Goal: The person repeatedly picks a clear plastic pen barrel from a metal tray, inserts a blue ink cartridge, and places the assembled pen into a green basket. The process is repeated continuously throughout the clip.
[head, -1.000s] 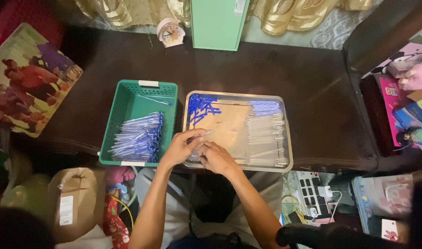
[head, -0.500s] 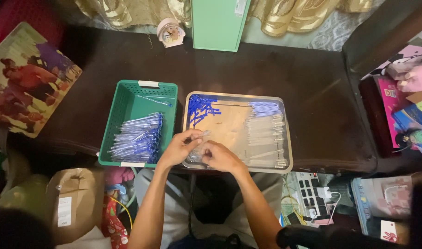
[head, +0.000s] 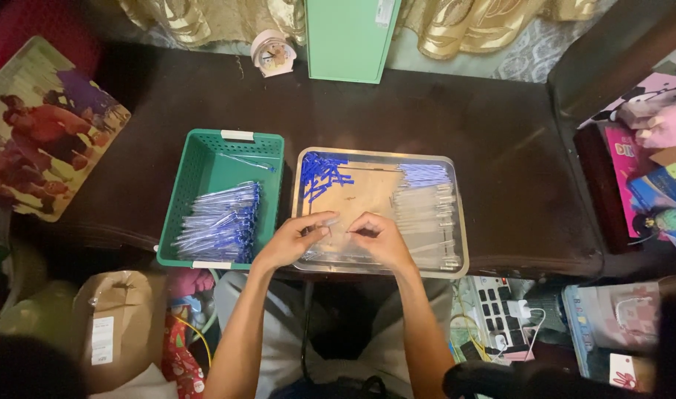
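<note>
Over the steel tray our left hand and right hand pinch one pen between them — green basket just left.

A table fills the middle of the frame. On it, left of centre, sits a basket with pens in its lower half. Just right of the basket lies a tray: caps in its upper left, barrels along its right side. Both hands meet over the tray's lower middle. A clock and a box stand at the table's top edge.
</note>
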